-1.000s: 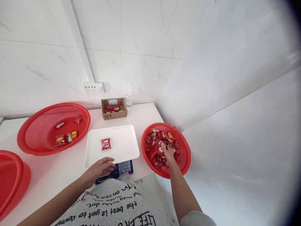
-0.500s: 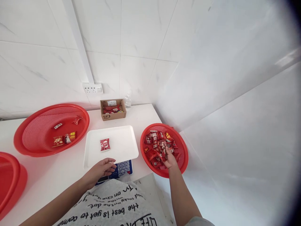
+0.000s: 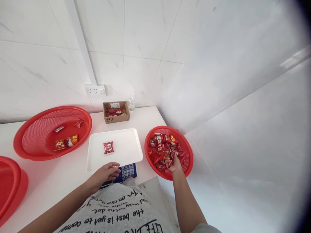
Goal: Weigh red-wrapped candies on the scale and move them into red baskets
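I am seeing the right hand [image 3: 175, 163] clenching its fingers on a red snack packet [image 3: 171, 162] at the near edge of the pile of packets [image 3: 162, 146], just below and right of the frame's centre. The pile is lying in the small red basket [image 3: 187, 152], which is sitting at the right end of the white table [image 3: 60, 174]. The left hand [image 3: 105, 174] is resting loosely curled and empty at lower centre, its fingertips just beside the blue keypad [image 3: 128, 171] of the scale. The white tray [image 3: 126, 149] is sitting on that scale and carrying a single packet [image 3: 108, 147]. Left of it, the large red basket [image 3: 31, 139] is holding a few packets [image 3: 66, 142]. Further up the frame, the cardboard box [image 3: 116, 112] is standing near the wall beside a clear bottle [image 3: 131, 104]. Another red basket [image 3: 9, 181] is showing at the left edge.
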A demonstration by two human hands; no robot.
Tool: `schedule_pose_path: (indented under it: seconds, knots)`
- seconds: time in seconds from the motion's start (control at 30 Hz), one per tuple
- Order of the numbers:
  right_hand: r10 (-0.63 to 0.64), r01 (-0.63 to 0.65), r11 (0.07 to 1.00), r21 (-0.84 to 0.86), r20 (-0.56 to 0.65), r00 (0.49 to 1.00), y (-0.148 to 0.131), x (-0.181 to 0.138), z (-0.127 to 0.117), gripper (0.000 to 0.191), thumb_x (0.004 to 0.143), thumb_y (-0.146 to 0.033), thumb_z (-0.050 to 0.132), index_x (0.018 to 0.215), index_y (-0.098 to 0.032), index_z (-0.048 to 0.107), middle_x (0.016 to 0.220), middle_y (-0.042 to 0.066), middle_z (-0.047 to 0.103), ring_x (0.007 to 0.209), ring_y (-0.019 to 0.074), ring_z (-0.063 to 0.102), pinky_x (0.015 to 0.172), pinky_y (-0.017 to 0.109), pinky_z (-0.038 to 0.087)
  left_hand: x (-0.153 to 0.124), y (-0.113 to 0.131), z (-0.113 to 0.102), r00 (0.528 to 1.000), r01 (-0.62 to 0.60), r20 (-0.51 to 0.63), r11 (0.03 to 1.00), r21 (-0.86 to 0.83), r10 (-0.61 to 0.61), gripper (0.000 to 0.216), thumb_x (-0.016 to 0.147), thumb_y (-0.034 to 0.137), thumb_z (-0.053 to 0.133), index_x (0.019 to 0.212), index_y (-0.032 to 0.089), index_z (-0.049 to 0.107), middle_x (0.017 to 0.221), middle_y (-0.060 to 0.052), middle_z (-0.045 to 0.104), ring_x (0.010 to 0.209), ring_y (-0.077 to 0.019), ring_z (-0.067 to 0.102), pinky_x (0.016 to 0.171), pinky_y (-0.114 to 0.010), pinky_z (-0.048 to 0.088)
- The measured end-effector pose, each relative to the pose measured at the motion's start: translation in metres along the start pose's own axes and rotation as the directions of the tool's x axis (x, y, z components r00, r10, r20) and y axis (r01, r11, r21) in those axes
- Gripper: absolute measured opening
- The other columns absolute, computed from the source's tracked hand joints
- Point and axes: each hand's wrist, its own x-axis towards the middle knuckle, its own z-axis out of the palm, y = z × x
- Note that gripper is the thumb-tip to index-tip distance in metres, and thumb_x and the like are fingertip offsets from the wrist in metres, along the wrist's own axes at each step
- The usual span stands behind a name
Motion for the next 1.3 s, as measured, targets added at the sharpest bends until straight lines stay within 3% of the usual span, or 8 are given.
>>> schedule_pose_path:
  seconds: [0.17, 0.4, 0.57, 0.73, 0.97, 1.07, 1.17, 1.3]
  knots:
    - [0.169, -0.177, 0.983, 0.053, 0.127, 0.977, 0.001, -0.030, 0.050, 0.039, 0.084, -0.054, 0.044, 0.067, -0.020, 0.055, 0.041, -0.005, 0.039, 0.035, 0.0075, 0.031, 0.031, 0.016, 0.026, 0.000, 0.010, 0.015, 0.985, -0.163, 0.077, 0.979, 0.125, 0.154, 0.048, 0.073, 0.048, 0.059, 0.112, 0.020, 0.056, 0.104, -0.008, 0.062, 0.093, -0.0202, 0.059, 0.083, -0.033, 0.045]
    - [0.315, -0.340, 0.939, 0.056, 0.259, 0.913, 0.041, -0.068, 0.144, 0.031, 0.085, -0.046, 0.049, 0.076, -0.018, 0.057, 0.055, -0.002, 0.057, 0.033, 0.0025, 0.038, 0.031, 0.012, 0.028, 0.015, 0.005, 0.036, 0.847, -0.528, 0.111, 0.802, 0.278, 0.520, 0.042, 0.074, 0.027, 0.061, 0.115, 0.021, 0.053, 0.117, -0.010, 0.057, 0.098, -0.0210, 0.057, 0.080, -0.033, 0.046]
    - [0.277, -0.274, 0.960, -0.048, 0.266, 0.923, 0.062, -0.071, 0.158, 0.029, 0.086, -0.045, 0.048, 0.080, -0.018, 0.055, 0.050, -0.003, 0.054, 0.033, 0.0049, 0.042, 0.031, 0.013, 0.031, 0.015, -0.007, 0.022, 0.867, -0.484, 0.017, 0.834, 0.265, 0.498, 0.018, 0.075, 0.026, 0.059, 0.091, 0.020, 0.054, 0.094, -0.006, 0.064, 0.088, -0.0194, 0.058, 0.077, -0.032, 0.045]
    - [0.157, -0.146, 0.987, -0.062, 0.250, 0.955, 0.067, -0.069, 0.153, 0.025, 0.083, -0.045, 0.053, 0.083, -0.020, 0.054, 0.045, -0.007, 0.049, 0.030, 0.0052, 0.037, 0.030, 0.015, 0.030, 0.008, -0.012, 0.000, 0.926, -0.347, -0.108, 0.929, 0.132, 0.362, 0.029, 0.075, 0.042, 0.059, 0.090, 0.018, 0.053, 0.088, -0.005, 0.064, 0.080, -0.0177, 0.059, 0.073, -0.031, 0.046]
    - [0.209, -0.193, 0.976, -0.102, 0.192, 0.959, 0.062, -0.072, 0.144, 0.028, 0.088, -0.042, 0.044, 0.079, -0.019, 0.054, 0.046, -0.005, 0.050, 0.028, 0.0041, 0.034, 0.028, 0.014, 0.028, 0.007, -0.018, -0.032, 0.924, -0.102, -0.358, 0.988, 0.114, 0.136, 0.072, 0.082, 0.051, 0.049, 0.137, 0.017, 0.019, 0.075, -0.002, 0.061, 0.057, -0.0139, 0.057, 0.061, -0.029, 0.044]
    - [0.183, -0.174, 0.983, -0.064, 0.186, 0.965, 0.064, -0.070, 0.140, 0.023, 0.086, -0.040, 0.048, 0.080, -0.019, 0.055, 0.059, -0.002, 0.059, 0.032, 0.0036, 0.039, 0.029, 0.014, 0.029, 0.008, -0.024, -0.036, 0.843, -0.160, -0.379, 0.851, 0.500, 0.381, 0.052, 0.086, 0.040, 0.043, 0.133, 0.019, 0.032, 0.076, -0.003, 0.061, 0.069, -0.0181, 0.058, 0.068, -0.033, 0.044]
    - [0.136, -0.130, 0.990, -0.045, 0.199, 0.970, 0.068, -0.068, 0.137, 0.020, 0.083, -0.039, 0.054, 0.080, -0.019, 0.055, 0.071, -0.001, 0.064, 0.036, 0.0035, 0.044, 0.029, 0.015, 0.032, 0.013, -0.029, -0.037, 0.735, -0.235, -0.216, 0.540, 0.808, 0.643, 0.032, 0.085, 0.027, 0.044, 0.115, 0.023, 0.054, 0.103, -0.007, 0.059, 0.098, -0.0227, 0.053, 0.085, -0.038, 0.042]
    - [0.116, -0.109, 0.993, -0.047, 0.200, 0.973, 0.071, -0.068, 0.136, 0.019, 0.083, -0.037, 0.055, 0.081, -0.019, 0.055, 0.073, -0.001, 0.064, 0.037, 0.0039, 0.045, 0.030, 0.015, 0.033, 0.029, -0.029, -0.041, 0.721, -0.219, -0.031, 0.269, 0.938, 0.693, 0.034, 0.084, 0.018, 0.043, 0.115, 0.021, 0.057, 0.113, -0.009, 0.055, 0.104, -0.0237, 0.048, 0.090, -0.040, 0.041]
